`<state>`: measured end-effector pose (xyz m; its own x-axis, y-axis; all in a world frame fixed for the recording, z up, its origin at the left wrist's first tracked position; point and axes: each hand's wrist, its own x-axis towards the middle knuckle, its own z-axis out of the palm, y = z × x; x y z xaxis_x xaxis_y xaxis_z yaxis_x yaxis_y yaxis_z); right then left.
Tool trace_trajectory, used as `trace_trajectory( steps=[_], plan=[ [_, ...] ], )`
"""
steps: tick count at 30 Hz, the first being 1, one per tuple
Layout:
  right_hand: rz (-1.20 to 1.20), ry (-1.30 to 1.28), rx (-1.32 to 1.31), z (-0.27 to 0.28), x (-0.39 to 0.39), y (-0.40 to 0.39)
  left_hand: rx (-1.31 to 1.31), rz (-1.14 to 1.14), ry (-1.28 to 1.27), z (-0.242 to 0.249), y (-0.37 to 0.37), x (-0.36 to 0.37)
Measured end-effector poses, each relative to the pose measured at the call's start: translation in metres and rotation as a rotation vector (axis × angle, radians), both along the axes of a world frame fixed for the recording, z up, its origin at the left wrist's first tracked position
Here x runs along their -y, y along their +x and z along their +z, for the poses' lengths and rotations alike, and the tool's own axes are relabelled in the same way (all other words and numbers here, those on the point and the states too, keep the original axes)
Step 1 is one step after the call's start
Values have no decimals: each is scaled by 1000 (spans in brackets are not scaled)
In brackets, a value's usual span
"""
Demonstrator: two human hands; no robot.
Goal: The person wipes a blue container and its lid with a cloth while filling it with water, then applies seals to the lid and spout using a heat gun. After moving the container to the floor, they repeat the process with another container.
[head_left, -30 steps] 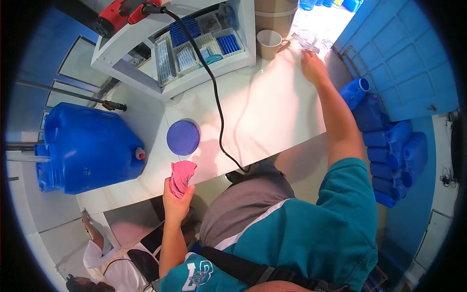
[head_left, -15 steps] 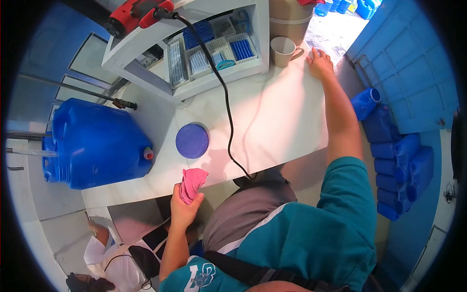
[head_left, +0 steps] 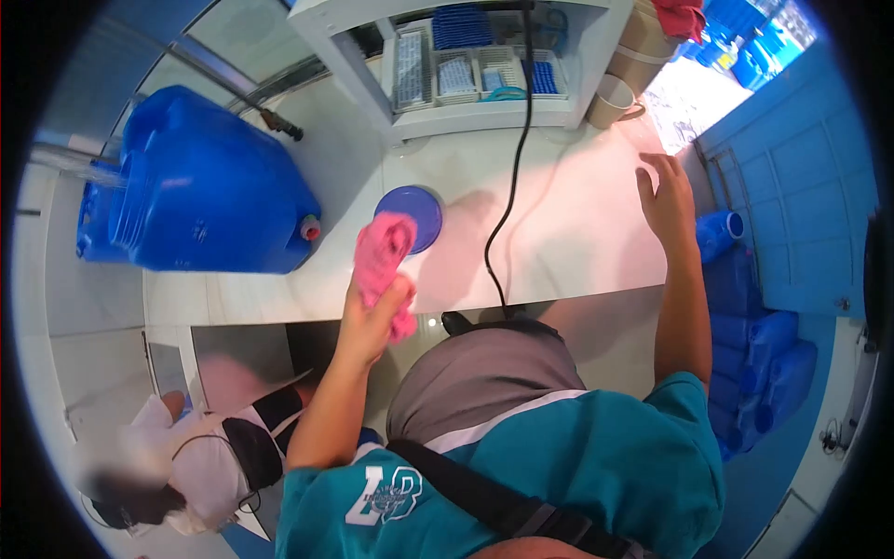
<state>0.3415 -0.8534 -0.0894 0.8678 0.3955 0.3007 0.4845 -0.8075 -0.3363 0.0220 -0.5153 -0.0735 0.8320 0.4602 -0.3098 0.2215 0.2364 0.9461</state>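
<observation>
My left hand (head_left: 366, 328) is closed around a bunched pink cloth (head_left: 380, 250), held up at the counter's front edge. Behind the cloth lies a round purple-blue lid (head_left: 426, 220), partly covered by it in this view. My right hand (head_left: 670, 200) is at the right end of the white counter (head_left: 577, 219), fingers spread and nothing in them. Further back from that hand, a beige mug (head_left: 610, 99) stands beside a brown container (head_left: 643, 61). A black cord (head_left: 513, 177) runs down across the counter between my hands.
A large blue water container (head_left: 214, 186) sits at the left, water running into its mouth. A white shelf (head_left: 484, 115) holds baskets of small items. Blue jugs (head_left: 736, 335) are stacked by the blue door (head_left: 792, 205). Another person (head_left: 200, 466) is low at the left.
My left hand has lifted the pink cloth forward, over the lid in view. My right hand has drawn back from near the mug. The view has shifted, and the red corded tool has left it.
</observation>
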Motion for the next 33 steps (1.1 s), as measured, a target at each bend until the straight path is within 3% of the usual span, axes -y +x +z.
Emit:
trace_trajectory(
  steps=[1,3,5,6,10,11,13,16,18,19,20,23,24,26,27,28,30,31,33],
  plan=[
    [125,292,-9,32,-29,-21,-20,-21,-23,12,11,3],
    [271,456,-124,74,-73,-67,158,-46,220,18,33,11],
    [617,575,-305,92,-108,-106,231,-63,259,42,52,25],
    [658,607,-372,101,-126,-126,304,-96,291,49,57,29],
    [637,920,-512,88,-173,-144,402,-176,407,50,61,24],
    [622,880,-502,92,-174,-143,324,-229,554,53,58,14],
    [567,788,-485,87,-178,-138,203,-278,410,74,51,5],
    [512,630,-505,86,-185,-132,432,-116,310,79,50,-18],
    [630,1103,-465,84,-200,-132,457,-48,385,91,46,-35],
    [597,1065,-709,85,-198,-132,475,13,456,98,44,-41],
    [612,1062,-708,88,-202,-137,480,24,463,107,42,-43],
    [726,735,-279,105,-208,-150,578,-75,179,123,33,-53],
    [737,735,-280,104,-210,-148,580,-66,184,129,29,-57],
    [706,749,-279,102,-213,-141,334,-66,592,148,19,-63],
    [704,738,-256,101,-212,-137,351,-89,959,150,16,-74],
    [701,727,-234,100,-211,-133,352,-85,963,154,11,-80],
    [705,517,-102,108,-203,-135,219,-276,1378,171,2,-83],
    [708,514,-107,115,-200,-139,134,-275,1346,177,1,-79],
    [704,151,-163,129,-195,-150,35,-329,1342,184,1,-81]
  ],
)
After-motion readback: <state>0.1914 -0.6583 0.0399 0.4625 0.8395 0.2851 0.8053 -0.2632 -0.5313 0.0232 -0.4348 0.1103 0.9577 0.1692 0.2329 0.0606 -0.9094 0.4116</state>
